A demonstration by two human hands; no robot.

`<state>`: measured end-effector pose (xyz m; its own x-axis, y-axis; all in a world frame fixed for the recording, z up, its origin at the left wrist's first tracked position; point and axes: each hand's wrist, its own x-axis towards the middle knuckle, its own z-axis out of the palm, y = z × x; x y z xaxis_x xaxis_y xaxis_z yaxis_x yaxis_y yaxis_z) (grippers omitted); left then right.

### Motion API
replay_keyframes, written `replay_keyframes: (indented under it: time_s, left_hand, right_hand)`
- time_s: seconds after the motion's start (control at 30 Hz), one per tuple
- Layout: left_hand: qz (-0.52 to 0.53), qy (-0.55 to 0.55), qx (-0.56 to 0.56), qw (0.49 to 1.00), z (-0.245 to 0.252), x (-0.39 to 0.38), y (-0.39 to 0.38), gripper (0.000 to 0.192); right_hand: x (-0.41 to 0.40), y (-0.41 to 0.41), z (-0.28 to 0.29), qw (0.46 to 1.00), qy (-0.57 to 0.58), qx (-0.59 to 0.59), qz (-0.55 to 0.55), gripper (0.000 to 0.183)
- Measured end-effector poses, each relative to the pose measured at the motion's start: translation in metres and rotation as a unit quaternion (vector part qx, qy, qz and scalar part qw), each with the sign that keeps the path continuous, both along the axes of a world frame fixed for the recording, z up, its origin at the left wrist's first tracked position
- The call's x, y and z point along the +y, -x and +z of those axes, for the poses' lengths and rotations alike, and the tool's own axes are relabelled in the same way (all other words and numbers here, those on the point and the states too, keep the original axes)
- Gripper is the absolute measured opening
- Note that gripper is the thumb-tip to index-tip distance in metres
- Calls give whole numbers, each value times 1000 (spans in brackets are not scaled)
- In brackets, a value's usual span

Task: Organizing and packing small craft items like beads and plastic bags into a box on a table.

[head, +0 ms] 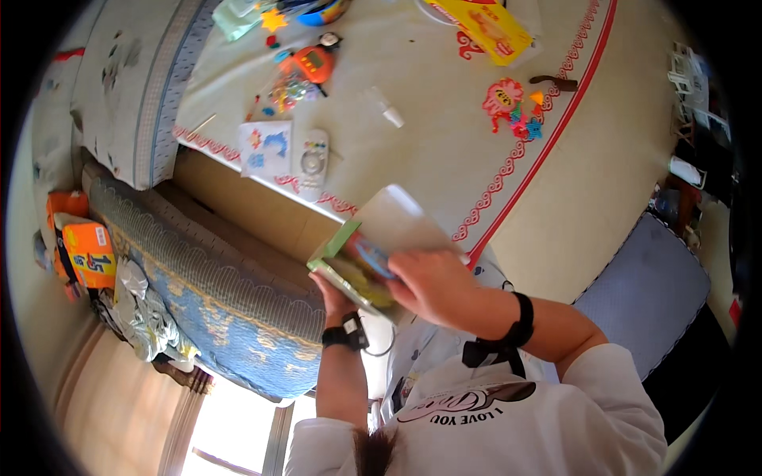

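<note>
Near the table's front edge, a green-rimmed box (339, 244) is tilted up in front of my body, with a pale flat panel (399, 217) standing out on its far side. My left hand (334, 300) supports the box from its near left side. At its opening is my right hand (431, 285), fingers bent beside a blue-edged item (372, 256). Blur hides whether those fingers grip that item. Other contents look yellow-green and are not clear enough to name.
On the table's pale cloth (417, 154) lie a remote control (314, 157), a printed card (266, 147), an orange stopwatch (314, 63), a small clear bottle (388, 108), beaded trinkets (512, 107) and a yellow packet (491, 27). A blue patterned sofa (238, 309) stands left, a grey-blue padded seat (646, 285) right.
</note>
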<state>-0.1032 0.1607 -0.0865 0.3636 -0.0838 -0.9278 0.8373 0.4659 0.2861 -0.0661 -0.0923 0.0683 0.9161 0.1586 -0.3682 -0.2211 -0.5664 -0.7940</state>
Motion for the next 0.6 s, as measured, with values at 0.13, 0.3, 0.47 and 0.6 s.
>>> replay_keyframes:
  time_s: [0.13, 0.3, 0.47, 0.6]
  left_hand:
    - [-12, 52, -23, 998, 5, -13, -19, 90]
    - [-44, 91, -17, 995, -4, -7, -22, 93]
    - [-47, 117, -12, 992, 9, -14, -24, 92]
    - [-41, 108, 4, 993, 2, -2, -21, 91]
  right_hand:
    - [5, -8, 9, 999, 23, -48, 0, 16]
    - [15, -18, 19, 995, 17, -92, 34, 18]
    - [22, -15, 14, 975, 23, -220, -4, 26]
    - [22, -13, 26, 993, 102, -55, 26, 30]
